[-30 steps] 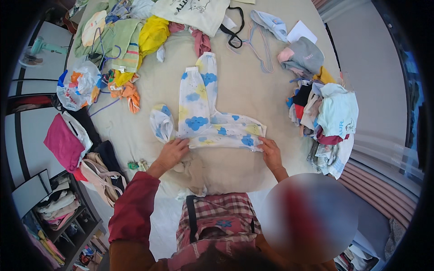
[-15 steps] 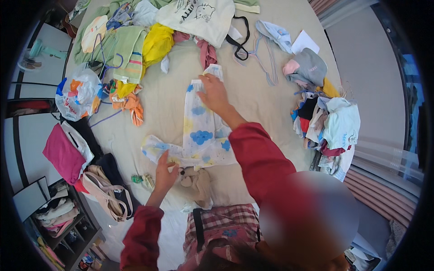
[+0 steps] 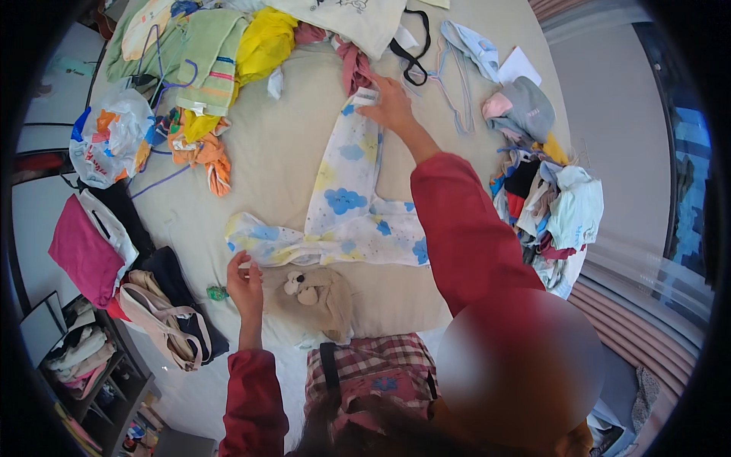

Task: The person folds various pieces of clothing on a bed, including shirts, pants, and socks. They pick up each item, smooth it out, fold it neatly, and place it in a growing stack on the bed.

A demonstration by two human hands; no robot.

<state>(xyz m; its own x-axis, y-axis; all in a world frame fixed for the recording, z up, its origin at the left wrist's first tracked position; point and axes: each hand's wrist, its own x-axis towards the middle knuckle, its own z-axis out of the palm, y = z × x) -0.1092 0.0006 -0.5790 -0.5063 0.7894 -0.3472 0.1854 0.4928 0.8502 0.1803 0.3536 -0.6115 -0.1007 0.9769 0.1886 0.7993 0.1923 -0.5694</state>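
Note:
A white child's garment point(image 3: 344, 199) printed with blue clouds and yellow patches lies spread on the bed. One part points away from me and two others stretch left and right. My right hand point(image 3: 390, 107) pinches the far end, beside a dusty-pink cloth point(image 3: 353, 68). My left hand point(image 3: 245, 288) is just below the garment's left end, fingers loosely bent and apart, holding nothing I can see. Between my left hand and my lap sits a beige plush-like item point(image 3: 326, 301) with an animal face, close under the garment's near edge.
Green and yellow clothes point(image 3: 263, 46), a white printed bag point(image 3: 346, 19) and a purple hanger point(image 3: 162, 72) lie at the far side. A plastic bag point(image 3: 114, 137) and folded clothes point(image 3: 87, 247) are left. A clothes pile point(image 3: 575, 206) and grey cap point(image 3: 525, 110) sit right.
My right hand has moved away from me, and the garment's far part is now straighter and longer. My left hand has drawn back slightly to the left. The whole view has shifted a little.

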